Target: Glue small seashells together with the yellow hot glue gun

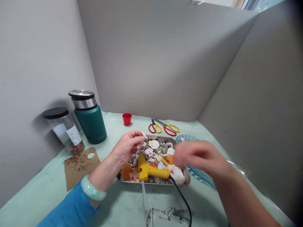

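My left hand (130, 143) is above the left back corner of a metal tray (151, 183) full of seashells. Between its thumb and fingertips it pinches a small, narrow whitish piece (144, 136) with dark specks, whose kind I cannot make out. A yellow hot glue gun (153, 171) lies across the shells, with a glue stick (144, 195) jutting out toward me and a black cord (182, 195) trailing to the front. Smeared by motion, my right hand (199, 156) hovers over the tray's right side near a blue scalloped dish (201, 176); its fingers are too blurred to read.
Small metal clips (172, 214) lie at the front edge. Behind the tray are two pairs of scissors (165, 127) and a red cup (127, 119). A green flask (91, 123), a lidded jar (67, 132) and a brown board (81, 167) stand or lie left. Grey panels enclose the table.
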Motion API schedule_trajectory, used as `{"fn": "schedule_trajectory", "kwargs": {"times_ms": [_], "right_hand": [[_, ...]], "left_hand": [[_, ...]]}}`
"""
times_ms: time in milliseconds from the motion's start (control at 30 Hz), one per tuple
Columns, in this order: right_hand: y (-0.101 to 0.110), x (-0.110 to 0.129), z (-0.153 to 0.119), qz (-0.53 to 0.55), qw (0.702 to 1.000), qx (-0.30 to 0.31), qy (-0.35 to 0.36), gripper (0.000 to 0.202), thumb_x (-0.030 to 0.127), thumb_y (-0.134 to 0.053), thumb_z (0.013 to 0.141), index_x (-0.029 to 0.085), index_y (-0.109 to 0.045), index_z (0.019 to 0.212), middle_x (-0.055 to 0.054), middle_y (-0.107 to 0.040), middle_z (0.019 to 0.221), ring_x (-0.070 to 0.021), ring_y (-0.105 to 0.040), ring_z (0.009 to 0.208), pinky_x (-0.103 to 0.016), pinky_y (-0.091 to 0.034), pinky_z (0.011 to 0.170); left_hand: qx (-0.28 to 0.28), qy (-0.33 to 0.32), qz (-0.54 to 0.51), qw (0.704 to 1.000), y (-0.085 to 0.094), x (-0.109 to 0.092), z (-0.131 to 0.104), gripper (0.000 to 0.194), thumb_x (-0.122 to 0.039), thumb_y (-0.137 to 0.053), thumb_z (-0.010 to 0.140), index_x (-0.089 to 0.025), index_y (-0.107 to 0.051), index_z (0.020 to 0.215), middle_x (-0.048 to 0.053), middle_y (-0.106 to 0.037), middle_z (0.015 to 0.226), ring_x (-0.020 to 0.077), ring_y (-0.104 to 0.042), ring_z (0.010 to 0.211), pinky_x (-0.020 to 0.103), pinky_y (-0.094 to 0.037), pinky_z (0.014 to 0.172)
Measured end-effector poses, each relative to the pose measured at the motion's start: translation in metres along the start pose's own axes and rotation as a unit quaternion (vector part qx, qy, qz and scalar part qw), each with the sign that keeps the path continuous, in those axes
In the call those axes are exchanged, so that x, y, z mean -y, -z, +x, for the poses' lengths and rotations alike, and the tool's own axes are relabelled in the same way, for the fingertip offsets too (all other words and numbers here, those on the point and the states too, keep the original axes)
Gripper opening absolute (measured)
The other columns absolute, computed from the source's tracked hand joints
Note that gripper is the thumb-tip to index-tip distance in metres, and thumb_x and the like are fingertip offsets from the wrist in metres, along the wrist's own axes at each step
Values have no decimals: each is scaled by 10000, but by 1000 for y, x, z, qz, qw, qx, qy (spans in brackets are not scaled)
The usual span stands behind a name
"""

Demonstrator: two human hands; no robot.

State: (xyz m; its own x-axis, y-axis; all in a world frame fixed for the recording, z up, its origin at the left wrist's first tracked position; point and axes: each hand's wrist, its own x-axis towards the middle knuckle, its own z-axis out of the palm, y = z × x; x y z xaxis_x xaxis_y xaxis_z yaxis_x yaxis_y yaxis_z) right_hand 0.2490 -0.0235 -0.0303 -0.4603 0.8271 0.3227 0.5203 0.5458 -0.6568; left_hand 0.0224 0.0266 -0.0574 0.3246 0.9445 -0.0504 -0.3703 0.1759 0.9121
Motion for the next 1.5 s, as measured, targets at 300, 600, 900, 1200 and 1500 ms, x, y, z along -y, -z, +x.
{"fn": "schedule_trajectory", "kwargs": {"times_ms": [300, 600, 900, 1200, 1500], "right_hand": [[-58, -40, 44, -222, 963, 22, -152, 113, 182, -584, 738, 138, -635, 829, -164, -656, 930, -316, -579, 957, -406, -378, 837], [-24, -25, 39, 60, 984, 29, -164, 280, 298, -369, 883, 148, -585, 979, -86, -660, 874, -197, -642, 793, -334, -510, 687], [-39, -2, 34, 654, 730, -64, -190, 130, 239, -691, 754, 138, -644, 821, -17, -674, 774, -127, -650, 710, -308, -540, 748], [-56, 9, 29, 570, 792, -158, -152, 153, 247, -679, 776, 165, -624, 894, -50, -672, 935, -175, -628, 887, -351, -488, 848], [-69, 13, 21, 351, 896, -265, -62, 162, 198, -672, 775, 236, -625, 926, -5, -637, 945, -158, -581, 901, -273, -460, 815]], "left_hand": [[2, 19, 20, 1000, -9, 9, -1, 189, -190, -719, 644, -151, -544, 702, -77, -448, 405, 35, -371, 366, 158, -254, 383], [-1, -19, 35, 999, -14, 5, -5, 160, -210, -690, 684, -152, -549, 730, -72, -455, 417, 43, -368, 379, 175, -257, 400], [-94, -129, 126, 979, -29, 0, -12, 126, -217, -643, 722, -165, -535, 758, -58, -519, 566, 55, -397, 426, 192, -339, 426], [-153, -257, 225, 927, -34, 7, -20, 38, -166, -589, 766, -188, -567, 788, 32, -641, 847, 151, -586, 756, 243, -457, 627], [-137, -436, 346, 820, -31, 12, -29, 237, -24, -580, 720, -225, -625, 837, 40, -657, 897, 184, -601, 839, 298, -477, 722]]}}
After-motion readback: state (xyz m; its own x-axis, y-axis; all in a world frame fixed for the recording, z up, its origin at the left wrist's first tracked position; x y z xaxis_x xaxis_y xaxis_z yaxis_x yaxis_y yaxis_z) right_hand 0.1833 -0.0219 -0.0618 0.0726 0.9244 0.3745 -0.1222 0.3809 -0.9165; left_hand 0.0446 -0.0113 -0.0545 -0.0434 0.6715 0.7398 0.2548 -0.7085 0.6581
